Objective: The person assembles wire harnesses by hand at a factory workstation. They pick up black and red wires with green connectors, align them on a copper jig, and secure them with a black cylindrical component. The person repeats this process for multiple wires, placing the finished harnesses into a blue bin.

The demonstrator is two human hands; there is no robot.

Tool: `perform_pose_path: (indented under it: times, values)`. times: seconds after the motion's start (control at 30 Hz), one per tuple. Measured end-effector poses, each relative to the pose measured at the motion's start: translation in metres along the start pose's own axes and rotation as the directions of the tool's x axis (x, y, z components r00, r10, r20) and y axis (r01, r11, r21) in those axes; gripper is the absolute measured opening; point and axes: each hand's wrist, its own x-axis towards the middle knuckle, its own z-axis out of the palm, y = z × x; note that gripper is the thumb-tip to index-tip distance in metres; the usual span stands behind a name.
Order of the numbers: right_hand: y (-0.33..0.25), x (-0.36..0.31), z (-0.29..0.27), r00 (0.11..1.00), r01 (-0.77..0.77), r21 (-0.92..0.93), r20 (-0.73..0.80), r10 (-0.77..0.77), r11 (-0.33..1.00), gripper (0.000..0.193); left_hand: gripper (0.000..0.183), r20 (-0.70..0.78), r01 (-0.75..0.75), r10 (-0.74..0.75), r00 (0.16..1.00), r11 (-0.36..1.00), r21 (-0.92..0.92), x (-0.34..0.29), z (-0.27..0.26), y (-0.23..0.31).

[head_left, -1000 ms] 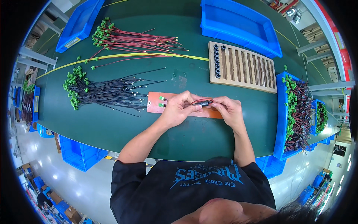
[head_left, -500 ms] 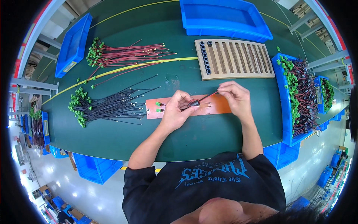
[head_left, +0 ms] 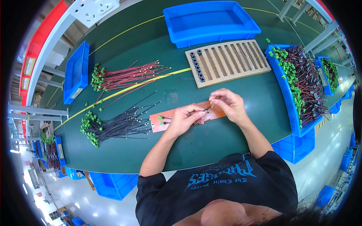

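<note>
An orange board (head_left: 156, 121) lies on the green table in front of me, and two green connectors (head_left: 163, 123) with short dark leads sit at its left end. Over the middle of this board my left hand (head_left: 187, 119) is closed in a pinch on thin red and black wires (head_left: 197, 122), mostly covered by the fingers. My right hand (head_left: 229, 106) is beside it, thumb and forefinger pinched together near a small dark wire end (head_left: 206, 110). What the right fingertips hold is too small to make out.
Black wires (head_left: 120, 124) and red wires (head_left: 130, 76) with green connectors lie to the left. A slotted tray (head_left: 235, 74) holds several black cylinders (head_left: 195, 64). Blue bins stand at back (head_left: 213, 39), left (head_left: 68, 84) and right (head_left: 283, 94); the right one is full of wired connectors.
The black cylindrical part seen in my left hand is now out of sight. My right hand has come closer to the left, and the view has shifted.
</note>
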Motion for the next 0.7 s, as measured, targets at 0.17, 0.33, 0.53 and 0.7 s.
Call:
perform_pose_path:
  times: [0.17, 0.33, 0.53, 0.7]
  values:
    - [-0.007, -0.002, 0.004, 0.990, -0.019, -0.091, 0.137, 0.031, 0.996, 0.022, 0.015, -0.104, -0.057, 0.056, 0.993, 0.998, 0.002, -0.007, 0.015, -0.007]
    - [0.006, -0.012, 0.011, 0.992, -0.095, -0.116, 0.071, 0.104, 0.989, 0.016, 0.016, -0.141, -0.102, 0.113, 0.984, 0.991, 0.082, -0.009, 0.020, -0.013]
    - [-0.009, -0.009, 0.016, 0.945, -0.326, 0.093, -0.008, 0.328, 0.941, 0.012, 0.017, -0.134, -0.105, 0.135, 0.982, 0.972, 0.210, -0.010, 0.023, -0.011]
    - [0.005, -0.017, 0.009, 0.940, -0.338, 0.133, 0.005, 0.341, 0.932, 0.021, 0.017, -0.082, -0.113, 0.138, 0.987, 0.959, 0.260, -0.009, 0.023, -0.006]
